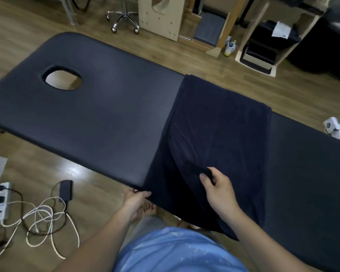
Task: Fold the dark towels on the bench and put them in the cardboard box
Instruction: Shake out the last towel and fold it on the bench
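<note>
I grip the towel (pixel 220 130) ready for folding.
My left hand (pixel 137 201) pinches its near corner at lower centre, my right hand (pixel 218 191) a raised fold beside; it drapes across the table (pixel 106 107), right of centre.

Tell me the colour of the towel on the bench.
The towel is plain dark navy; head view.

Single head-worn wide-angle view, steeply down, close over the bench (pixel 98 118).
</note>
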Tool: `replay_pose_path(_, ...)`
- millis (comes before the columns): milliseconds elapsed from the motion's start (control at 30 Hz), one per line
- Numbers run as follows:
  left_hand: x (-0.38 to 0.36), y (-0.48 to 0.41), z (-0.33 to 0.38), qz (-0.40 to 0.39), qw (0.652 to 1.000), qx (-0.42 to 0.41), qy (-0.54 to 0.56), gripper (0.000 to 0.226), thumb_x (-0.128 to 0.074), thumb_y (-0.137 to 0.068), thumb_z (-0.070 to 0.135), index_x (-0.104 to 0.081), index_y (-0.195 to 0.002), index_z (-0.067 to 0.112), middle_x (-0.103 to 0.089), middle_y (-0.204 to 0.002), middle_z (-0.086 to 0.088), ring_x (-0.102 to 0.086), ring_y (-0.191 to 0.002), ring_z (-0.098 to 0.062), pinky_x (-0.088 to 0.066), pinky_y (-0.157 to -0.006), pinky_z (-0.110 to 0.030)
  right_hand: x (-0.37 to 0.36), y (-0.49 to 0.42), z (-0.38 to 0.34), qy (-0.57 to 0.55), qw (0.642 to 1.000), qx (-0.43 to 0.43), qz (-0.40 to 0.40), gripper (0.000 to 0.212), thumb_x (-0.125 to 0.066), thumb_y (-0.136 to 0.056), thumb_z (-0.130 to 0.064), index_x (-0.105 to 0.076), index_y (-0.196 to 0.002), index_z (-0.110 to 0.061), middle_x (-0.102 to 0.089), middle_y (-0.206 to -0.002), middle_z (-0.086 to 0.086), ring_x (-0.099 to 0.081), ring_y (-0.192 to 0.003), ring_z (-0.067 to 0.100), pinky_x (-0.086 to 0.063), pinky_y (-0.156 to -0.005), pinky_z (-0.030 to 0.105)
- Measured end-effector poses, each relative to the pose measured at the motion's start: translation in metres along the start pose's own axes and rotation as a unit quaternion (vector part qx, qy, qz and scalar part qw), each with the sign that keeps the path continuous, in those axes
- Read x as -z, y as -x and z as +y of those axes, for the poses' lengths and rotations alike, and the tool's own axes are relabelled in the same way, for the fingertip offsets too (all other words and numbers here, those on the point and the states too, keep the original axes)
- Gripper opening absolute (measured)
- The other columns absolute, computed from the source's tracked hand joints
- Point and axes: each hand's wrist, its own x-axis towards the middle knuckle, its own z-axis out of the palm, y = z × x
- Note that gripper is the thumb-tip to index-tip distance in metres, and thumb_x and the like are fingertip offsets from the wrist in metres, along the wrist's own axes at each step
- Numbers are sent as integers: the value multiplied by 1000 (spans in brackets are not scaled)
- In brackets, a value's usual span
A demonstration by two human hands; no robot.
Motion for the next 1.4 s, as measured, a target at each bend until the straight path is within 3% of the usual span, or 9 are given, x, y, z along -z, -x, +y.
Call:
replay_pose_path(67, 0, -4, -1, -28, 999, 28, 20, 36, -65, -86, -7, -44, -111, 10, -61, -96, -6, -56, -73, -10, -44, -54, -25, -4, 1, 1, 6, 1000, -1, -12, 14, -59, -96, -22, -67, -90, -32, -73, -86, -5, -69, -81, 12, -55, -77, 33)
replay_pose_path(167, 7, -1, 1, -99, 991, 42, -77, 12, -65, -90, 2, -60, -98, 9, -67, -94, -7, -64, -60, -11, -46, -42, -20, -8, 1, 4, 22, 1000, 8, -15, 13, -60, -95, -20, -67, -91, -31, -72, -82, -5, -68, -79, 13, -53, -75, 32)
replay_pose_path(367, 15, 6, 5, -167, 969, -87, -163, 9, -72, -81, 12, -76, -86, 4, -67, -102, -8, -66, -84, -18, -49, -63, -19, -13, 8, -4, 41, 999, 20, -30, 18, -61, -94, -18, -67, -93, -35, -72, -83, -14, -67, -80, 4, -51, -72, 20)
replay_pose_path(500, 12, 30, 24, -265, 949, -136, -108, 21, -64, -94, 19, -69, -98, 0, -72, -93, -11, -65, -80, -12, -51, -72, -24, -18, 16, -15, 69, 995, 59, -46, 29, -64, -92, -15, -63, -89, -44, -70, -84, -22, -66, -80, 2, -47, -69, 12)
replay_pose_path(667, -3, 56, 46, -391, 903, -146, -105, 8, -61, -93, 6, -54, -91, 4, -66, -72, 2, -60, -69, -5, -49, -67, -20, -27, 26, -16, 93, 989, 104, -52, 18, -67, -90, -11, -73, -102, -22, -70, -80, -24, -65, -79, -7, -44, -70, 7)
replay_pose_path(767, -12, 66, 55, -431, 888, -147, -61, 33, -66, -82, 4, -54, -113, 3, -64, -90, -14, -60, -83, -21, -49, -77, -28, -20, 25, -22, 72, 991, 111, -11, 19, -63, -92, -9, -74, -103, -19, -73, -85, -15, -68, -80, 0, -49, -70, 13)
replay_pose_path(1000, -40, 92, 65, -408, 890, -195, -63, 74, -74, -76, -9, -40, -133, 24, -66, -101, -9, -63, -91, -16, -54, -82, -28, -9, 20, -39, 56, 990, 118, 52, 18, -57, -95, -9, -71, -95, -21, -72, -80, -10, -67, -75, 7, -50, -66, 22)
replay_pose_path(1200, -50, 96, 92, -216, 959, -139, 117, 30, -58, -85, -10, -62, -92, 19, -61, -83, -9, -60, -67, -19, -48, -51, -25, 12, 13, -55, 95, 958, 214, 166, 14, -61, -94, -8, -71, -104, -7, -71, -94, -2, -62, -85, 3, -44, -79, 8)
replay_pose_path(1400, -51, 113, 103, -321, 932, -148, 80, 18, -63, -89, -2, -65, -98, 13, -66, -76, 0, -63, -65, -7, -49, -53, -19, 8, 16, -64, 139, 946, 274, 100, 22, -56, -91, -11, -71, -108, -11, -68, -93, -4, -61, -83, 4, -44, -78, 11)
